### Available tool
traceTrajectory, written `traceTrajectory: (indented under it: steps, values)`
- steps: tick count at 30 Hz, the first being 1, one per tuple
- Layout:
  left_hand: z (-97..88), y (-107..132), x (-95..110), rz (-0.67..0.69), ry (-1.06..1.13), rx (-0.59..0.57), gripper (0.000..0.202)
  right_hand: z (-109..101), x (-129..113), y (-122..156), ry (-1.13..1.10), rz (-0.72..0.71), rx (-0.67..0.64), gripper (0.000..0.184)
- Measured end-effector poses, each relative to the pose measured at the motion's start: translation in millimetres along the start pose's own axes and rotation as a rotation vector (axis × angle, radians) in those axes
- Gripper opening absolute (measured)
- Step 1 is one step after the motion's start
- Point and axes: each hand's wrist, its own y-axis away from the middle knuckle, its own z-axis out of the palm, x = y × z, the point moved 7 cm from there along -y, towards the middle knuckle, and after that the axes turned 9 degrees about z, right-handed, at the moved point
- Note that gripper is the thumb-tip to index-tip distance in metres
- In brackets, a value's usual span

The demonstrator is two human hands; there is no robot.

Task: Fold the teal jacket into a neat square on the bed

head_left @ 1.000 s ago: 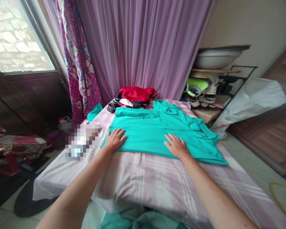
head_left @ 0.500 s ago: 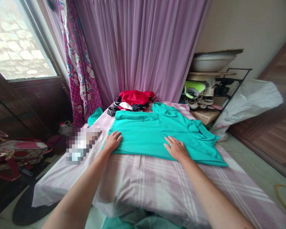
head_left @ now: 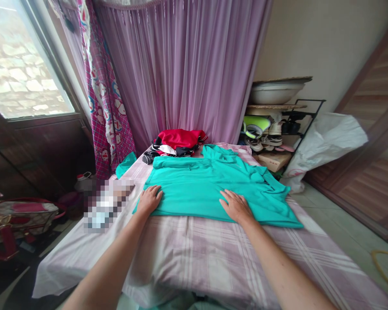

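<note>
A teal long-sleeved shirt (head_left: pixel 210 185) lies spread flat on a bed with a pink plaid sheet (head_left: pixel 187 258), its collar end far from me and a sleeve bunched at the right. My left hand (head_left: pixel 149 200) rests palm down on the shirt's near left corner, fingers apart. My right hand (head_left: pixel 236 207) presses flat on the near edge, holding nothing. Beyond the shirt sits a heap of red and black clothes (head_left: pixel 179 141). A pixelated, blurred-out object (head_left: pixel 107 206) lies on the sheet left of my left hand.
A small teal cloth (head_left: pixel 126 165) lies at the bed's far left. Pink curtains (head_left: pixel 181 73) hang behind the bed. A shoe rack (head_left: pixel 271 133) with a basin and a white sack (head_left: pixel 323 150) stand right; a red-trimmed bag (head_left: pixel 19 215) sits on the floor left.
My hands stay flat on the shirt. The view has drifted, so the bed and room sit lower and further left in the picture than a second ago.
</note>
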Motion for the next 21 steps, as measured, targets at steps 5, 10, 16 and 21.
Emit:
traceTrajectory:
  steps: [5, 10, 16, 21]
  values:
    - [-0.5, 1.2, 1.5, 0.000, 0.000, 0.004, 0.042, 1.6, 0.8, -0.7, -0.002, -0.012, 0.025, 0.049]
    - [-0.7, 2.5, 3.6, -0.004, -0.018, 0.010, 0.042, 2.1, 1.0, -0.7, 0.010, -0.018, 0.022, 0.049]
    - [-2.1, 3.5, 5.5, -0.001, -0.006, 0.006, 0.042, 3.7, 2.6, -1.4, 0.012, -0.026, 0.062, 0.048]
    - [-3.0, 4.0, 7.9, -0.003, -0.026, -0.035, 0.044, 5.1, 4.0, -2.1, -0.010, -0.037, 0.069, 0.048]
